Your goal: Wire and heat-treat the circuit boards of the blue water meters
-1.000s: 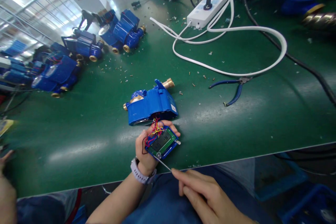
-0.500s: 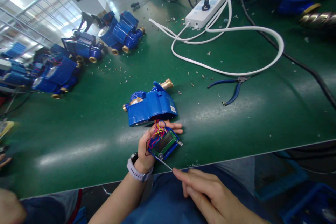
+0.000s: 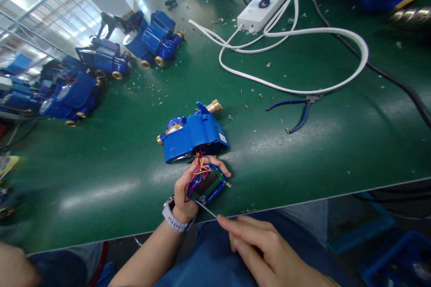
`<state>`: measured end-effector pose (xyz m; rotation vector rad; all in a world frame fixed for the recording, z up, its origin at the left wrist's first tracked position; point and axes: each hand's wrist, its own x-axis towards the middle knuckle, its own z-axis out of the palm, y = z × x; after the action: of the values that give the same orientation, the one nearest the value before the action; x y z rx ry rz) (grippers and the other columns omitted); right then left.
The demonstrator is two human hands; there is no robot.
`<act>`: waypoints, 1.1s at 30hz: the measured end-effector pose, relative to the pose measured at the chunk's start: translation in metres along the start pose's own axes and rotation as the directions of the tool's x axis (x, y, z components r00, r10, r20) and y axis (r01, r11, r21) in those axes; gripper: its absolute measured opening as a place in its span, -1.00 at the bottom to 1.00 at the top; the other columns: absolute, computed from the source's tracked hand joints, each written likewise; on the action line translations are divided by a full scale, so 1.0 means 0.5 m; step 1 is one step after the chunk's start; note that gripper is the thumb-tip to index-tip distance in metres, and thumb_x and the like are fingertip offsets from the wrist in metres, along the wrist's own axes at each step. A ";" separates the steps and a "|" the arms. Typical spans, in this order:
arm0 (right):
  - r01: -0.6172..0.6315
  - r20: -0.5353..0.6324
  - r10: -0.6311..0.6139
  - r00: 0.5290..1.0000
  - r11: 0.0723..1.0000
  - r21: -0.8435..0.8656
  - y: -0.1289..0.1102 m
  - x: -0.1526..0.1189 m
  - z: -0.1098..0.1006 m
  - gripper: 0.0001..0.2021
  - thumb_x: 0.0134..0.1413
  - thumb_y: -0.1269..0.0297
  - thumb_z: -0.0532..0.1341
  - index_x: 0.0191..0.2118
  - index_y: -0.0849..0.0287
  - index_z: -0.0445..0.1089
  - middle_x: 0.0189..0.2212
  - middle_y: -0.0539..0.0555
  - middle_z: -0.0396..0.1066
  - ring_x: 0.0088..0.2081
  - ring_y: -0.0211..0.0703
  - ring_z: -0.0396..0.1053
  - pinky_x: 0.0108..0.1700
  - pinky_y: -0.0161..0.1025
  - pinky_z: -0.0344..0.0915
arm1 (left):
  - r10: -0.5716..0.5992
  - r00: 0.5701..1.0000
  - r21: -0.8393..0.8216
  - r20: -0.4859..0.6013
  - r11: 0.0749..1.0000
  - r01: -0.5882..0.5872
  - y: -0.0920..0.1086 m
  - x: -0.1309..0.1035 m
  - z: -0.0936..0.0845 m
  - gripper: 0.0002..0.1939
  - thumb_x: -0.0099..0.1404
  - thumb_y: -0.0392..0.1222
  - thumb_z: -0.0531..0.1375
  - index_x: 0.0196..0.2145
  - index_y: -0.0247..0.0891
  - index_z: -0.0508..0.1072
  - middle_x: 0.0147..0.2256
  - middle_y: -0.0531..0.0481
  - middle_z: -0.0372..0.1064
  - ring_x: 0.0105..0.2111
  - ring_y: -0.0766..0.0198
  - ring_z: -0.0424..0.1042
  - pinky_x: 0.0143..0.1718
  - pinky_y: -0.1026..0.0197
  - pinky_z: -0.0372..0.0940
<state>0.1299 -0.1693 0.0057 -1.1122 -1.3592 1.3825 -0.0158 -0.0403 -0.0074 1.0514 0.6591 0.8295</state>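
My left hand (image 3: 186, 188), with a watch on the wrist, is closed around a circuit board with a dark display (image 3: 206, 184). Red, yellow and dark wires (image 3: 202, 168) run from the board into a blue water meter (image 3: 193, 136) lying just beyond it on the bench. A small spring sticks out at the board's right end. My right hand (image 3: 252, 244) grips a screwdriver (image 3: 206, 209) by its handle, which the fingers hide. The thin shaft reaches the board's near left corner; whether the tip touches a screw cannot be made out.
Blue-handled cutting pliers (image 3: 298, 112) lie open to the right. Behind them are a looped white cable (image 3: 289, 87) and a power strip (image 3: 266, 6). Several more blue meters (image 3: 158, 38) stand at the left back. Small scraps dot the green bench (image 3: 134, 143). Part of another person shows at lower left.
The board in my left hand has tilted and shifted slightly left, and the left fingers have curled in more. My right hand with the screwdriver has moved a little left with it.
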 end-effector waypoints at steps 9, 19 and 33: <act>0.065 -0.031 -0.072 0.997 0.983 -0.173 0.006 -0.005 0.020 -0.55 0.30 0.47 -0.06 0.22 0.35 0.31 -0.19 0.26 0.45 -0.21 -0.12 0.44 -0.19 -0.24 0.42 | 0.037 0.999 -0.090 -0.034 0.995 -0.040 -0.010 0.001 0.003 -0.56 0.33 0.07 -0.04 -0.17 -0.31 0.46 -0.23 -0.21 0.47 -0.16 -0.08 0.48 -0.08 -0.11 0.38; 0.064 -0.120 -0.063 0.991 0.998 0.005 0.014 -0.002 0.037 -0.61 0.30 0.43 0.01 0.16 0.29 0.38 -0.37 0.12 0.43 -0.34 -0.21 0.40 -0.27 -0.30 0.37 | 0.075 0.992 -0.035 -0.103 0.996 -0.079 -0.015 0.000 -0.001 -0.60 0.34 0.05 -0.01 -0.19 -0.29 0.47 -0.20 -0.20 0.46 -0.11 -0.08 0.47 -0.05 -0.09 0.38; -0.308 0.162 0.272 0.949 0.911 0.273 -0.020 0.018 0.006 -0.55 0.31 0.32 -0.03 0.23 0.25 0.29 -0.51 -0.03 0.30 -0.51 -0.30 0.20 -0.37 -0.34 0.25 | 0.038 0.994 0.005 -0.102 0.999 -0.038 -0.013 -0.002 0.007 -0.58 0.27 0.13 0.05 -0.21 -0.28 0.46 -0.23 -0.20 0.47 -0.11 -0.10 0.47 -0.09 -0.10 0.40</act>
<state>0.1250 -0.1609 0.0156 -1.0701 -1.0492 1.8303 -0.0116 -0.0445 -0.0120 1.0315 0.7286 0.9201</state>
